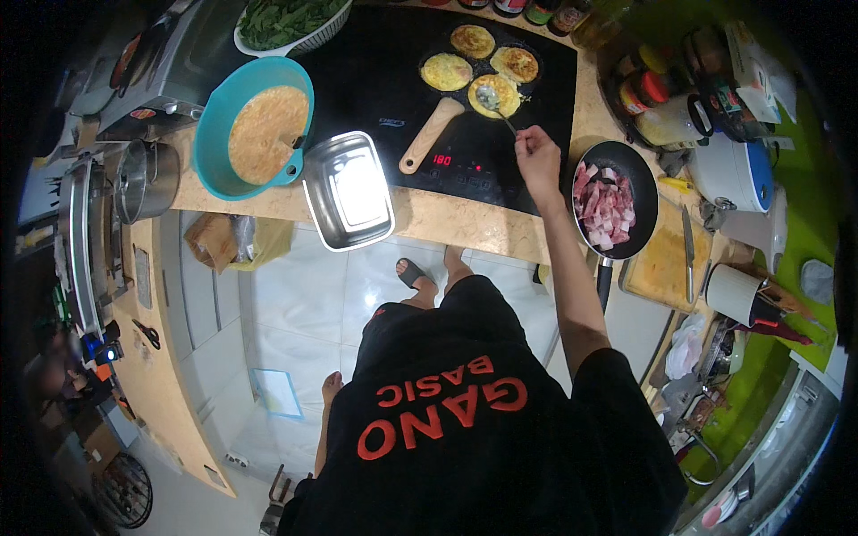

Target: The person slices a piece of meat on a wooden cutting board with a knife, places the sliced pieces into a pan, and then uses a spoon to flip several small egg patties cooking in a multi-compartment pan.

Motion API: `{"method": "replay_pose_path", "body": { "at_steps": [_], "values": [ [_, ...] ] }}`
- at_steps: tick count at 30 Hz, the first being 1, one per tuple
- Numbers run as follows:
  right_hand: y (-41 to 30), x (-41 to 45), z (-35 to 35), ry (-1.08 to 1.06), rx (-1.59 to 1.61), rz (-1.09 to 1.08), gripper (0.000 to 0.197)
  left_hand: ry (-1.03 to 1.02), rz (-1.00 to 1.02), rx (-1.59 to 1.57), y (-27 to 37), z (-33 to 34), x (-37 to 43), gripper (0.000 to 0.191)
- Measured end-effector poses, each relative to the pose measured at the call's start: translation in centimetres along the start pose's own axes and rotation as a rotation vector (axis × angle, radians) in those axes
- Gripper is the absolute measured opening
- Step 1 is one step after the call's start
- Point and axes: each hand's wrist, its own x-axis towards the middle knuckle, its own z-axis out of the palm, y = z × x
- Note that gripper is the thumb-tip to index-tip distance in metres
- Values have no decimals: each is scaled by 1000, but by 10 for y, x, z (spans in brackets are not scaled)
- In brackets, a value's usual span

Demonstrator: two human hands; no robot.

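My right hand (538,159) grips the thin handle of a metal spoon (489,99), whose bowl rests on the nearest egg pancake (503,86) in a dark multi-cup pan. Three more browned pancakes, among them one at the left (446,72), lie in the other cups. The pan's wooden handle (429,137) points toward me over the black induction cooktop (362,74). My left hand (332,386) hangs low at my side, away from the counter; its fingers look curled, but whether they hold anything is unclear.
Left of the cooktop are a teal bowl of batter (268,134), an empty steel tray (322,201) over the counter edge and a colander of leafy greens (288,23). At right are a frying pan of cut raw meat (606,204) and a knife (688,254) on a cutting board (657,264).
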Motion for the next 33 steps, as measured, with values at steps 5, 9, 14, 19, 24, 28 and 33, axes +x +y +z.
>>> {"method": "replay_pose_path", "body": {
  "at_steps": [5, 9, 14, 19, 24, 28, 33],
  "values": [
    [33, 13, -3, 107, 4, -30, 3, -11, -26, -3, -15, 3, -12, 41],
    [34, 17, -3, 46, 58, -25, 5, -24, -63, -25, -13, 17, -10, 42],
    [17, 9, 10, -39, 28, -116, 9, -44, 473, 667, -38, 13, -24, 40],
    [56, 18, -16, -35, 125, 26, 9, -173, -104, 74, 56, 27, -10, 37],
    [28, 3, 14, -26, -1, -36, 7, 54, -13, -43, 70, 35, -14, 34],
    [20, 6, 9, -74, 42, 73, 8, -37, 96, -72, 29, 21, 30, 38],
    [10, 8, -15, -63, -88, 121, 13, -94, 201, 390, 38, 43, 37, 43]
  ]
}}
